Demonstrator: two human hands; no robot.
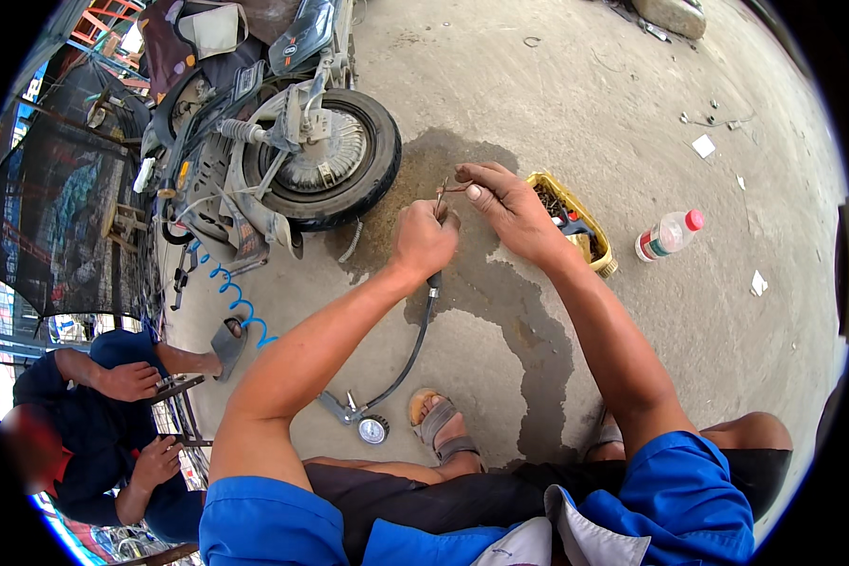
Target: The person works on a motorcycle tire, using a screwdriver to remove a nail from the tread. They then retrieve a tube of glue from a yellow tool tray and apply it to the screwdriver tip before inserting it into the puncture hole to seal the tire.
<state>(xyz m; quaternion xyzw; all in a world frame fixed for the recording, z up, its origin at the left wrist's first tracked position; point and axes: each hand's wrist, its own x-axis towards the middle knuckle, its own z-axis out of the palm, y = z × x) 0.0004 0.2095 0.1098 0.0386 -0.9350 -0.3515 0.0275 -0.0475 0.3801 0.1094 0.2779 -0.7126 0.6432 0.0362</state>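
My left hand [425, 240] is closed round a thin tool [441, 195] whose narrow metal tip points up past the fingers. A black end piece [434, 280] shows below that fist, in line with a black hose [408, 361]; whether it belongs to the tool or the hose I cannot tell. Between thumb and fingers, my right hand [519, 212] pinches a thin reddish-brown strip [457, 188], which meets the tool's tip. The hose leads down to an inflator with a round pressure gauge [373, 430] on the ground by my sandalled foot.
A scooter lies at upper left, its wheel [384, 156] beside a wet patch [528, 340]. Right of my right hand stands a yellow container [602, 253] of small parts. Farther right is a plastic bottle [672, 234]. A blue coiled hose [241, 307] runs near a seated person [94, 443].
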